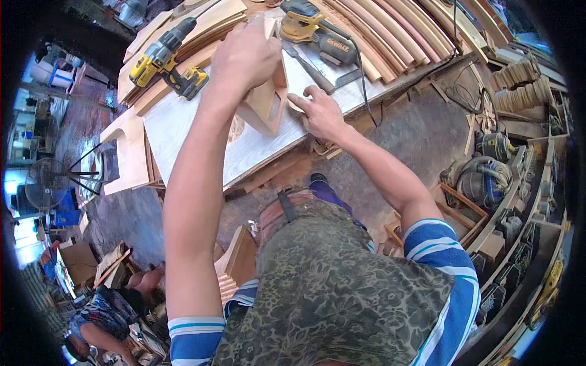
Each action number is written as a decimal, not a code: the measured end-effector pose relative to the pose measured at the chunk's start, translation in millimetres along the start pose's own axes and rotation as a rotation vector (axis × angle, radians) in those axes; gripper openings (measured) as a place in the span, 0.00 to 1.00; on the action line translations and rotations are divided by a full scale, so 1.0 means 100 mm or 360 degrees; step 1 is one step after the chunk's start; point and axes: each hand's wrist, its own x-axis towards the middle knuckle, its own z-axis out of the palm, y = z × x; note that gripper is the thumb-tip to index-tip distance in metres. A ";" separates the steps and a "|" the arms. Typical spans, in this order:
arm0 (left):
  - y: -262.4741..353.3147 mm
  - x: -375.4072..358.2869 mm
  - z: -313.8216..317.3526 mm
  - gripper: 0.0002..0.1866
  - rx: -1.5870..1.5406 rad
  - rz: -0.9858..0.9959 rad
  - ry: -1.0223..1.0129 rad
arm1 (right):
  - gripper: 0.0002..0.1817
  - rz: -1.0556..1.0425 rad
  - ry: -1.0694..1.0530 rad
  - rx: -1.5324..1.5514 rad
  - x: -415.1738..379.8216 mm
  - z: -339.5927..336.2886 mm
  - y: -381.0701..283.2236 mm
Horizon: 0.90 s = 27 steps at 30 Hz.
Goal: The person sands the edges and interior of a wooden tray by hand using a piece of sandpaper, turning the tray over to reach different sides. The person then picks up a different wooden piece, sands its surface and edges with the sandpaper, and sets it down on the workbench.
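Observation:
My left hand [247,55] is closed over the upper part of an angled wooden frame [259,116], which stands on a pale board [177,131]. To the right of the frame, my right hand [322,114] is low over the board's near edge, with thumb and forefinger stretched apart toward the wood. Whether its fingertips touch anything is hard to make out. A long flat tool with a dark handle [314,73] lies just beyond this hand. Left of my left forearm is a yellow and black cordless drill [166,56].
A yellow and black sander [299,25] sits at the back, its cord hanging over the bench edge. Curved wooden strips [390,33] are stacked behind it. A cut wooden panel [127,149] leans at the left. Shelves with tools [519,238] line the right; another person [104,320] is at lower left.

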 end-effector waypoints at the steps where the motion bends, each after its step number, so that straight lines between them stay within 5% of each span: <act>1: 0.00 0.00 0.01 0.37 0.0004 0.0012 -0.0005 | 0.30 0.0056 -0.0022 -0.0032 0.05 -0.01 -0.03; 3: -0.01 -0.02 0.03 0.29 -0.0031 0.0039 0.0075 | 0.28 0.0053 -0.0022 -0.0084 0.13 0.05 -0.04; 9: -0.03 -0.03 0.01 0.36 -0.0001 0.0064 0.0045 | 0.24 -0.0031 -0.0196 -0.0339 0.36 0.32 0.04; 22: -0.05 0.02 0.01 0.35 0.0039 0.0065 -0.0025 | 0.22 -0.0138 -0.0414 -0.0368 0.44 0.28 0.10; 27: -0.09 0.02 0.05 0.35 0.0003 0.0074 0.0041 | 0.28 -0.0171 -0.0526 -0.0434 0.60 0.28 0.10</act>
